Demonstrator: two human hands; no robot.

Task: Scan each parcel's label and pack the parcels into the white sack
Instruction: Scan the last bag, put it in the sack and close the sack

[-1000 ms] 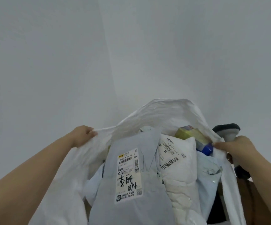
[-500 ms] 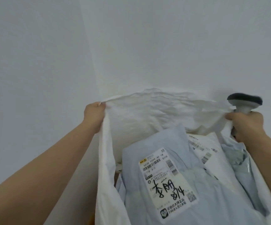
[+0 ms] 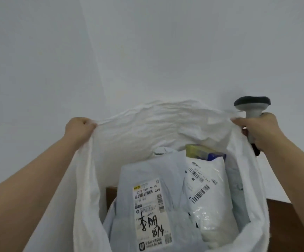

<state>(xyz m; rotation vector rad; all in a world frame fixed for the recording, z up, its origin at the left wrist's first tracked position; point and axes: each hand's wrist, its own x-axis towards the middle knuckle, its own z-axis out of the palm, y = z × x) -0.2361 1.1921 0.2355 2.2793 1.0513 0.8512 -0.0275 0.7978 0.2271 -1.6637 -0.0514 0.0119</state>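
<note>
The white sack [image 3: 147, 128] is held up with its mouth stretched wide between my hands. My left hand [image 3: 79, 129] grips the sack's rim at the left. My right hand [image 3: 258, 130] pinches the rim at the right while also holding the grey-headed barcode scanner [image 3: 252, 106] by its handle. Inside lie a pale blue parcel [image 3: 147, 202] with a handwritten label, a white parcel [image 3: 207, 195] with barcodes beside it, and a yellow and blue box [image 3: 202, 151] behind them. Another pale bag sits at the sack's right wall.
White walls [image 3: 147, 51] meeting in a corner fill the upper view. A brown surface [image 3: 282, 220] shows at the lower right beside the sack, and another brown patch [image 3: 111, 197] appears behind the parcels.
Both hands have lifted and spread the sack's rim wider. The view has tilted, so the parcels and the yellow box inside show again.
</note>
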